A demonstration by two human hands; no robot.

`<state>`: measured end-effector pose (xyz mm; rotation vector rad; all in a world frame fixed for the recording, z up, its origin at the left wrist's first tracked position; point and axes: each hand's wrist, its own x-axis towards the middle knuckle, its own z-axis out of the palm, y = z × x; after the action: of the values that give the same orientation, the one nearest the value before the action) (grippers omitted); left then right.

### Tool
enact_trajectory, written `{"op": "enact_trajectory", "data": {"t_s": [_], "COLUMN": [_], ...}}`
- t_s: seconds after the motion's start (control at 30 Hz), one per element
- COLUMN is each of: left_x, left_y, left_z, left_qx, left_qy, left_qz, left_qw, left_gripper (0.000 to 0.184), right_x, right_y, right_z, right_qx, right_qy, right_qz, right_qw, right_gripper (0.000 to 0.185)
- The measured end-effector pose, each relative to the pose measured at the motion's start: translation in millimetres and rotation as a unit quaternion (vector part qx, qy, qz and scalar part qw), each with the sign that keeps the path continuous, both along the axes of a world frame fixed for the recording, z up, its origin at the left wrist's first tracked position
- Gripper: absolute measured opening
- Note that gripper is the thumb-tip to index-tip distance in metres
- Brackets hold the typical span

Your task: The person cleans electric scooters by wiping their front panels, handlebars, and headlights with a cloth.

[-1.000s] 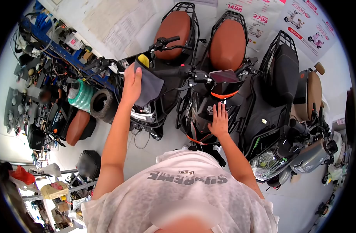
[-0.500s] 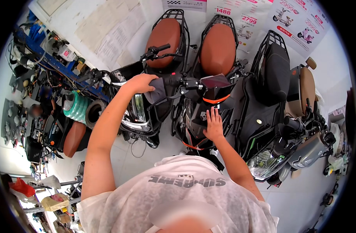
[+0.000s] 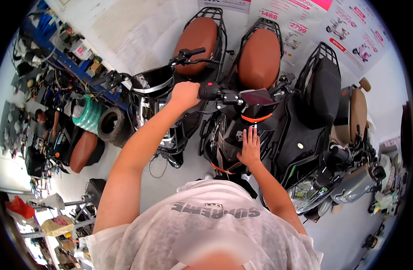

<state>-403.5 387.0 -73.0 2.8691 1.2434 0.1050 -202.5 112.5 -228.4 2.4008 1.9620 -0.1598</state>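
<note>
Noted with left hand (image 3: 185, 95): clenched at outer end of handlebar grip (image 3: 208, 92); cannot tell on what. With right hand (image 3: 250, 150): released, flat against front panel (image 3: 232, 137) of scooter (image 3: 259, 59) on floor (image 3: 141, 191). Judged as steadying; calls for firm support.

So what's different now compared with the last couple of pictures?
The left hand has moved right, from beside the middle scooter's handlebar to its grip, and now closes around the outer end. The dark grey piece it held is no longer visible. The right hand still rests spread on the scooter's front panel.
</note>
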Motion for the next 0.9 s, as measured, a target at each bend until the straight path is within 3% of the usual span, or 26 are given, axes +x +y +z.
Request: {"op": "enact_trajectory", "data": {"t_s": [0.03, 0.1, 0.2, 0.33, 0.43, 0.57, 0.77, 0.83, 0.9], "left_x": [0.7, 2.8, 10.0, 18.9, 14.8, 3.1, -9.0, -17.8, -31.2], "left_y": [4.7, 19.2, 46.3, 55.0, 51.5, 4.2, -6.6, -9.8, -11.4], "left_z": [6.4, 19.9, 11.9, 6.4, 4.8, -2.7, -14.9, -19.1, -17.2], "left_qx": [0.001, -0.15, -0.25, -0.307, -0.289, -0.023, 0.074, 0.138, 0.124], "left_qy": [-0.002, 0.079, 0.116, 0.148, 0.114, -0.007, -0.109, -0.077, -0.064], "left_qz": [0.01, -0.03, -0.047, -0.044, -0.053, 0.032, -0.041, -0.064, -0.072], "left_qw": [1.0, 0.985, 0.96, 0.939, 0.949, 0.999, 0.99, 0.985, 0.988], "left_gripper": [0.037, 0.049, 0.058, 0.065, 0.06, 0.029, 0.027, 0.041, 0.038], "right_x": [-0.6, 0.2, 0.9, -2.2, -3.5, -3.9, -4.3, -2.0, 0.3], "right_y": [0.0, -0.3, 1.0, 2.5, 3.6, 3.9, 5.3, 5.0, 3.5], "right_z": [1.6, 4.0, 4.8, 5.0, 2.8, -2.0, -12.7, -12.8, -10.7], "right_qx": [-0.006, -0.01, -0.026, -0.044, -0.043, -0.038, -0.034, -0.028, -0.018], "right_qy": [0.0, -0.005, -0.026, -0.043, -0.047, -0.047, -0.062, -0.057, -0.052], "right_qz": [-0.006, 0.002, 0.012, 0.007, 0.005, 0.007, 0.022, 0.017, 0.037], "right_qw": [1.0, 1.0, 0.999, 0.998, 0.998, 0.998, 0.997, 0.998, 0.998], "right_gripper": [0.114, 0.115, 0.116, 0.118, 0.119, 0.121, 0.123, 0.122, 0.121]}}
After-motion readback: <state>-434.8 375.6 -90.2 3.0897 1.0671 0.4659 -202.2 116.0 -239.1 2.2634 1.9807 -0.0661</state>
